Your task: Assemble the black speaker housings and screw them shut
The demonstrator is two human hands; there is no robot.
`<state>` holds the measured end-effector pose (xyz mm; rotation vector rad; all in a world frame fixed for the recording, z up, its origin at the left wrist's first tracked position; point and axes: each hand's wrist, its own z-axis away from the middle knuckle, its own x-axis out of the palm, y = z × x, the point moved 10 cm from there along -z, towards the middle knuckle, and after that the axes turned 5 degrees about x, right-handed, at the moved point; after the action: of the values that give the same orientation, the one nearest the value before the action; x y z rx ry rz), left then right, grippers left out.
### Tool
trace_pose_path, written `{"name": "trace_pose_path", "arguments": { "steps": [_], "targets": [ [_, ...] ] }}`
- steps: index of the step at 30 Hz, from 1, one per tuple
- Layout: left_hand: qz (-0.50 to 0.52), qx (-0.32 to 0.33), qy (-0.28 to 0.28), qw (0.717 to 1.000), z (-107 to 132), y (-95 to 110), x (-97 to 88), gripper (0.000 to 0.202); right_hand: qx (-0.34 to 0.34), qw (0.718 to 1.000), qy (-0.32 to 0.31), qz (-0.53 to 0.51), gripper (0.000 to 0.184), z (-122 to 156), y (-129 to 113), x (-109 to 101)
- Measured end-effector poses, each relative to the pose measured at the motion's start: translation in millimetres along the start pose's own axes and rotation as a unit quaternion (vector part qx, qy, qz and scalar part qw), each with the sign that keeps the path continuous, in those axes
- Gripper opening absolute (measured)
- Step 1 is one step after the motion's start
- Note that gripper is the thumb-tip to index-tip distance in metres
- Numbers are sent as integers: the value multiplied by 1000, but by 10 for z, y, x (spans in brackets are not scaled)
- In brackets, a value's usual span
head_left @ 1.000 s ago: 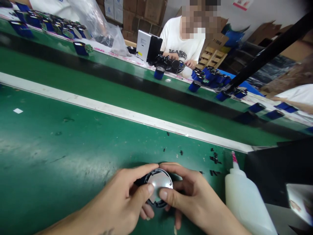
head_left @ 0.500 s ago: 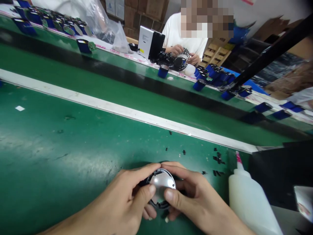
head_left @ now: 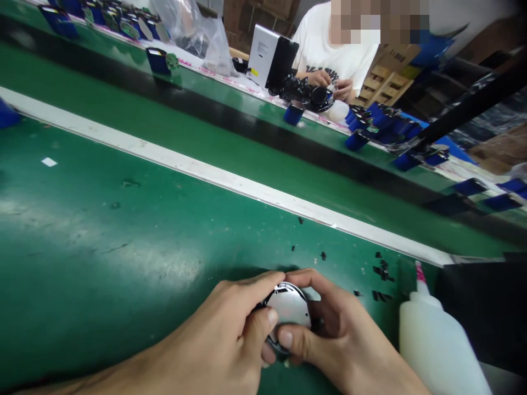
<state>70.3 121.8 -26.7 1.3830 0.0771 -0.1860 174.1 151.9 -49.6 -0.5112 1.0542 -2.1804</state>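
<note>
A round part (head_left: 290, 307) with a shiny silver metal face and a dark rim is held between my two hands, just above the green bench (head_left: 123, 285). My left hand (head_left: 236, 323) wraps its left side, thumb on the face and forefinger along the top edge. On the other side my right hand (head_left: 333, 323) grips it, its thumb pressed to the lower face and its fingers curled behind. The underside of the part and several fingertips are hidden.
A white squeeze bottle (head_left: 440, 340) with a pink-banded nozzle lies at the right, near small black pieces (head_left: 382, 271). Beyond a white rail (head_left: 230, 178) stand several blue parts (head_left: 294, 112). A co-worker (head_left: 329, 60) sits across, hands working.
The view has shifted, so most things sit further right in it. My hands still hold the round part, and my right thumb has moved slightly lower on its face.
</note>
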Motion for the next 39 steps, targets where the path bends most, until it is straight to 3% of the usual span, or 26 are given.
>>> {"name": "trace_pose_path", "arguments": {
  "steps": [5,9,14,16,20,22,24,29,33,39],
  "targets": [
    [-4,30,-38,999,24,38,45,42,-36,984,59,162,32,52,-100,-78],
    [88,-38,-53,994,48,-150,104,44,-37,985,88,147,39,23,-74,-121],
    [152,-32,-43,987,17,-203,134,42,-79,982,76,155,50,79,-126,-113],
    [180,-36,-41,982,15,-236,144,43,-158,954,108,231,54,199,-297,-134],
    [205,-74,-32,975,38,-335,147,48,-326,843,162,397,34,462,-609,-43],
    [207,-82,-31,974,44,-331,149,50,-354,818,166,422,28,488,-640,-21],
    [203,-88,-33,975,46,-313,149,51,-354,810,165,436,30,470,-627,-28],
    [194,-75,-47,977,35,-266,149,47,-263,826,132,481,42,387,-471,-52],
    [174,-70,-47,981,21,-273,125,50,-257,838,138,460,39,416,-513,-36],
    [147,-91,-32,984,69,-267,118,52,-261,916,149,267,18,331,-600,-130]
  ]
}}
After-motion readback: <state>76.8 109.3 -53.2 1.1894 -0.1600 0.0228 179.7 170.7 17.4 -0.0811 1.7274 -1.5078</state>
